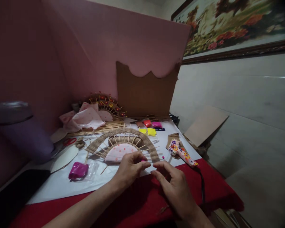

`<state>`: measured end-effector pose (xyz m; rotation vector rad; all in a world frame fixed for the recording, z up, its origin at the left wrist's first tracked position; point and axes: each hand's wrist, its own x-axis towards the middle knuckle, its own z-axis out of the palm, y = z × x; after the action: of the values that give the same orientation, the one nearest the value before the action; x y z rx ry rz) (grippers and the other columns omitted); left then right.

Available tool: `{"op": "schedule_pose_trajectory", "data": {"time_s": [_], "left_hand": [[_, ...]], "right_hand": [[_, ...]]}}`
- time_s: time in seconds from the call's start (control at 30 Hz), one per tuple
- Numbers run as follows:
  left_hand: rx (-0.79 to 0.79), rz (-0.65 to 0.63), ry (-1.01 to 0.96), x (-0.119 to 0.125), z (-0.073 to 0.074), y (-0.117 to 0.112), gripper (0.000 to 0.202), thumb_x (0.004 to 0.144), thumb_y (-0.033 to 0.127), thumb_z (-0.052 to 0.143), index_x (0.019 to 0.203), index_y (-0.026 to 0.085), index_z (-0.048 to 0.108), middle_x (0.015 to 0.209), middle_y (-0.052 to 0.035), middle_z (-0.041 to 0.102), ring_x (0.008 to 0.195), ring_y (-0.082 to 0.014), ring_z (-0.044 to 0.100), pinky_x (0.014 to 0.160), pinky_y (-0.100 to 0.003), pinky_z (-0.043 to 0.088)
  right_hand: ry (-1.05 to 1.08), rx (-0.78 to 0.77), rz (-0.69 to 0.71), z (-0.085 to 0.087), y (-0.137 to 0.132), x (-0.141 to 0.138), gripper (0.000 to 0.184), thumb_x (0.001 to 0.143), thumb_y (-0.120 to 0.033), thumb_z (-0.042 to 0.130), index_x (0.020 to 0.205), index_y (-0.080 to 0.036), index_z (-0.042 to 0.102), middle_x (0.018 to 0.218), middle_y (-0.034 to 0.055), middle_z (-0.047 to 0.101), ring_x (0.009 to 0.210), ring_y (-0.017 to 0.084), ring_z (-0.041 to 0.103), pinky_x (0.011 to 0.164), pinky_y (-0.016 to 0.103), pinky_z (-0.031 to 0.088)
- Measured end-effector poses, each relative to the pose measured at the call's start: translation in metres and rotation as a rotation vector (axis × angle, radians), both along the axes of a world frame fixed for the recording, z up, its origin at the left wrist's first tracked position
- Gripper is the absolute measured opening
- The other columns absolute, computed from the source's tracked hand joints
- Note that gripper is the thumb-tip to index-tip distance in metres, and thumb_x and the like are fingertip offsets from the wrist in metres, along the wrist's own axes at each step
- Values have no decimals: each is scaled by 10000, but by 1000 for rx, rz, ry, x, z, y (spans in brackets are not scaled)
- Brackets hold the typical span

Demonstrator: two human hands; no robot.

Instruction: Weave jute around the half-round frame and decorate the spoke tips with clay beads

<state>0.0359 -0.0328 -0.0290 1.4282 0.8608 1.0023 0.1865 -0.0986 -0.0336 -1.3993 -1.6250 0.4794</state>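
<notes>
My left hand [130, 167] is closed in a pinch, with a small bit of magenta clay [142, 160] showing at its fingertips. Close beside it, my right hand [174, 180] has its fingers curled and thumb near the index finger; whatever it holds is hidden. Just beyond both hands lies a half-round woven fan [98, 142] of twine and thin sticks, its centre covered in pink dotted cloth [120, 152]. A magenta ball [163, 157] tips one stick at the right. An opened packet of magenta clay [78, 171] rests left of my left hand.
Yellow clay packets [151, 132] and a red one [147, 123] lie behind the fan. A hot glue gun [180, 152] sits at right on cardboard. A finished-looking fan [104, 104] leans at the back. Red scissors [69, 142] and a purple bottle [26, 139] stand left.
</notes>
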Motion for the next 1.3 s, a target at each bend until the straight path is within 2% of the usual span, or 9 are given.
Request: {"op": "schedule_pose_trajectory", "data": {"time_s": [0.13,0.33,0.6,0.73,0.83,0.93,1.07,1.17,1.3], "left_hand": [[122,50,6,-2,-3,-2,198,781,317,582,715,158,681,549,27,494,498,-91,426,461,-212,343],[400,55,-33,-2,-3,-5,156,761,198,604,881,217,702,817,-35,585,775,-166,534,680,-282,425],[314,141,39,-3,1,-4,232,865,329,469,836,174,640,563,33,504,503,-108,430,496,-235,360],[338,135,26,-5,-7,-1,192,807,282,561,969,193,613,772,-15,613,614,-133,521,546,-246,409],[425,166,63,-7,-5,0,108,772,276,611,838,193,631,771,-16,599,703,-154,533,630,-264,417],[368,178,88,-8,1,-1,193,798,341,573,706,178,622,627,10,533,595,-133,475,553,-245,383],[242,168,32,-7,-3,-1,303,850,409,469,860,170,654,540,36,450,503,-121,417,475,-233,341],[273,165,19,-6,-10,3,256,828,355,524,996,194,629,645,15,544,568,-135,481,524,-240,388],[419,156,47,-7,-11,5,173,796,279,574,939,212,645,775,-22,601,699,-164,547,619,-265,427]], "right_hand": [[78,-49,2,-14,6,-2,161,853,-310,524,806,-187,616,719,37,650,653,184,585,602,256,419],[63,-53,18,-13,8,-2,164,862,-270,506,762,-185,604,703,17,625,662,161,555,614,243,401],[106,-52,19,-15,7,-4,159,858,-262,511,765,-180,612,679,7,601,641,140,536,590,233,398],[267,-137,55,-4,4,7,255,906,-372,411,940,-173,567,667,-5,571,473,97,472,438,205,354],[228,-108,6,17,10,26,299,912,-416,385,876,-174,556,622,-16,553,439,84,454,428,195,351],[67,-41,-59,35,30,47,359,916,-441,358,761,-177,545,538,-22,544,420,88,459,455,202,376],[-228,17,-151,44,70,67,373,907,-387,379,656,-174,555,511,-7,567,453,108,520,497,220,396],[-316,25,-196,47,99,76,174,808,-272,536,674,-174,590,591,2,613,565,136,570,561,237,408],[-438,-35,-229,52,140,90,86,787,-169,556,761,-167,638,724,25,652,712,156,600,660,255,435]]}}
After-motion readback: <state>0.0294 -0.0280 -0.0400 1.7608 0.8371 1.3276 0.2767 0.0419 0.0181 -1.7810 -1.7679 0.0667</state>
